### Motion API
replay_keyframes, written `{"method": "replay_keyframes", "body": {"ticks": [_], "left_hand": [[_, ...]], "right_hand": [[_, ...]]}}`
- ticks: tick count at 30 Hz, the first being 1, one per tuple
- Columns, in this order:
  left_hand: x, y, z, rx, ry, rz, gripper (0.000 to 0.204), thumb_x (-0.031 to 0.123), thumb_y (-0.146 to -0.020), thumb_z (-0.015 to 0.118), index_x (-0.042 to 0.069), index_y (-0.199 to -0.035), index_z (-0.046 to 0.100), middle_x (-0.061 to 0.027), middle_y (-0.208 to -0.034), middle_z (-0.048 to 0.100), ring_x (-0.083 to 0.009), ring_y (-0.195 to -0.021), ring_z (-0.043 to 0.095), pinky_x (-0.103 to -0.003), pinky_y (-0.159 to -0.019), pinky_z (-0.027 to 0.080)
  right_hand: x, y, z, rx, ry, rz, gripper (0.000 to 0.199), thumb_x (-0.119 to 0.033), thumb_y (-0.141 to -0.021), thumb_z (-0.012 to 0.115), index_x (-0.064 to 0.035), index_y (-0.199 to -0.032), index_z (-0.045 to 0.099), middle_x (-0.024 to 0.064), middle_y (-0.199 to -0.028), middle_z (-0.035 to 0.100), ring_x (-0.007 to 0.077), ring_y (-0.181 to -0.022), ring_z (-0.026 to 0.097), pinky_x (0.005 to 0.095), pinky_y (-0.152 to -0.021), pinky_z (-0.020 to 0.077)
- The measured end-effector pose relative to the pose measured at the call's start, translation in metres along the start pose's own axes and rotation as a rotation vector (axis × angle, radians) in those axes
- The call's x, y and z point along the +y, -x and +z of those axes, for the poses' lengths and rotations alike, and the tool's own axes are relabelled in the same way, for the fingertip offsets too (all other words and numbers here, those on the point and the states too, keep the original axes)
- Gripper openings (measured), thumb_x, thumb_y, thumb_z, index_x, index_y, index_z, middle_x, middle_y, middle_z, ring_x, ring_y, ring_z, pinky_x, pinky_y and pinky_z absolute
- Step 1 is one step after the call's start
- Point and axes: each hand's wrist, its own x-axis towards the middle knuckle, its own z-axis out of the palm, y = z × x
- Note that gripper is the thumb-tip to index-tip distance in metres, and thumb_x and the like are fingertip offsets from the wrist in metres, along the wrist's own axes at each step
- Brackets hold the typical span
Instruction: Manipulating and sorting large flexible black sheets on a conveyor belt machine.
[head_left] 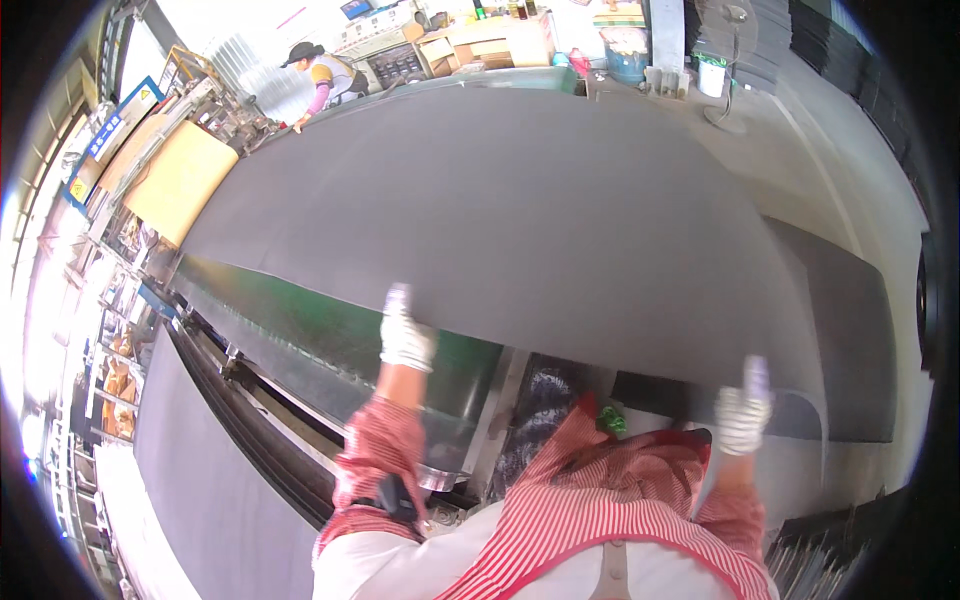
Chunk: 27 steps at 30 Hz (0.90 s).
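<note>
A large dark grey sheet (520,210) spreads across the work surface in front of me. My left hand (405,335), in a white glove, grips the sheet's near edge above a green conveyor surface (330,330). My right hand (745,410), also gloved, holds the same near edge further right, close to the sheet's corner. Both forearms wear red-and-white striped sleeves.
Another person (325,75) in a hat stands at the sheet's far left end, a hand on it. A brown board (180,180) lies at left. More dark sheets (850,340) lie at right and lower left. Benches, a fan and a bucket stand at the back.
</note>
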Motion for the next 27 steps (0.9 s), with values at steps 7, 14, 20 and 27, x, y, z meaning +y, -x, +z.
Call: {"method": "replay_keyframes", "body": {"ticks": [7, 14, 20, 27], "left_hand": [[-0.094, 0.058, 0.077, 0.049, 0.252, -0.289, 0.029, 0.026, -0.072, 0.062, 0.009, -0.095, 0.054, -0.0032, -0.092, 0.058, -0.0203, -0.086, 0.055, -0.036, -0.075, 0.047], [-0.080, -0.023, -0.014, 0.253, 0.228, -0.173, 0.028, 0.024, -0.080, 0.051, 0.007, -0.103, 0.051, -0.0072, -0.102, 0.054, -0.0244, -0.095, 0.050, -0.041, -0.084, 0.040], [-0.058, -0.074, -0.069, 0.304, 0.166, 0.000, 0.030, 0.032, -0.078, 0.053, 0.008, -0.096, 0.054, -0.0045, -0.099, 0.056, -0.0229, -0.094, 0.050, -0.039, -0.087, 0.037], [-0.085, -0.006, -0.044, 0.356, -0.442, 0.347, 0.055, 0.017, -0.085, 0.048, 0.003, -0.130, 0.020, -0.0148, -0.132, 0.027, -0.0233, -0.120, 0.031, -0.032, -0.100, 0.023]], "right_hand": [[-0.051, 0.012, 0.143, -0.601, -1.604, 0.715, 0.062, -0.043, -0.078, 0.054, -0.0044, -0.123, 0.035, 0.0078, -0.120, 0.044, 0.0211, -0.105, 0.043, 0.0330, -0.093, 0.0323], [0.025, 0.033, 0.063, 0.453, -1.554, 1.168, 0.061, -0.052, -0.071, 0.057, -0.0130, -0.116, 0.043, 0.0038, -0.109, 0.051, 0.0194, -0.092, 0.049, 0.0355, -0.078, 0.0431], [0.040, 0.026, 0.093, 0.256, -1.457, 1.311, 0.050, -0.045, -0.074, 0.058, -0.0075, -0.106, 0.048, 0.0077, -0.102, 0.053, 0.0215, -0.085, 0.052, 0.0372, -0.078, 0.0451], [-0.050, -0.018, 0.148, -0.169, -1.503, 1.192, 0.060, -0.044, -0.074, 0.060, 0.0006, -0.109, 0.041, 0.0122, -0.100, 0.053, 0.0248, -0.084, 0.056, 0.0337, -0.078, 0.0470]]}}
